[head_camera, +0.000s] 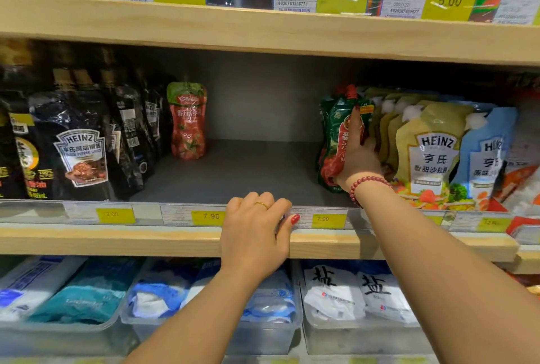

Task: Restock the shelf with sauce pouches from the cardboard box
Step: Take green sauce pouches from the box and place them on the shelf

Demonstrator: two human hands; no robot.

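Right hand (358, 159) is up on the middle shelf (321, 242), thumb laid across the front and fingers tucked behind a red-and-green sauce pouch (333, 130), holding it upright at the right edge of the bare grey gap, right against the yellow Heinz pouches (423, 153). Left hand (254, 235) sits on the shelf's wooden front lip, fingers hooked over the price rail, thumb on the 7.90 tag (323, 219). Black Heinz pouches (80, 147) line the left side, and one lone red pouch (187, 121) stands at the back beside them.
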